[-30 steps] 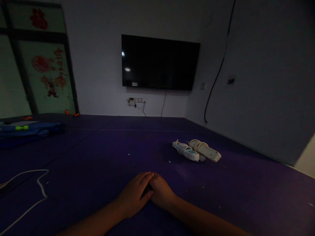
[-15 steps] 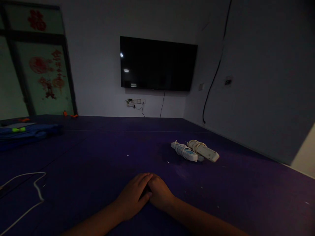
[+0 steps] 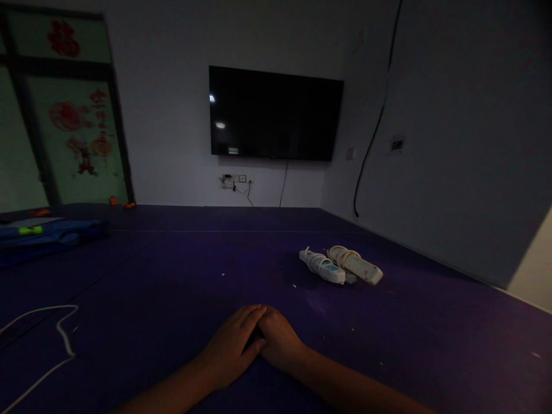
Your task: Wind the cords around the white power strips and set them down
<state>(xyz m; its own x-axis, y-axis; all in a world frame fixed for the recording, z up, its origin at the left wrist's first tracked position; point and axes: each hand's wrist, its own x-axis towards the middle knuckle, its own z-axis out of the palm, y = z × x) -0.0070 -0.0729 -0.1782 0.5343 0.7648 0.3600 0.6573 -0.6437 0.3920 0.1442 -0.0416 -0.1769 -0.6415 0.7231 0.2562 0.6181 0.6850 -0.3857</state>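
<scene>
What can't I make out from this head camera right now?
- Anything between the left hand and right hand: head view, hidden by the clasped fingers.
- Sockets on the power strips: head view, covered partly by wound cords and too small.
- Both ends of the white cable: head view, cut off by the frame's edge.
- Full extent of the blue cloth: head view, cut by the left edge.
</scene>
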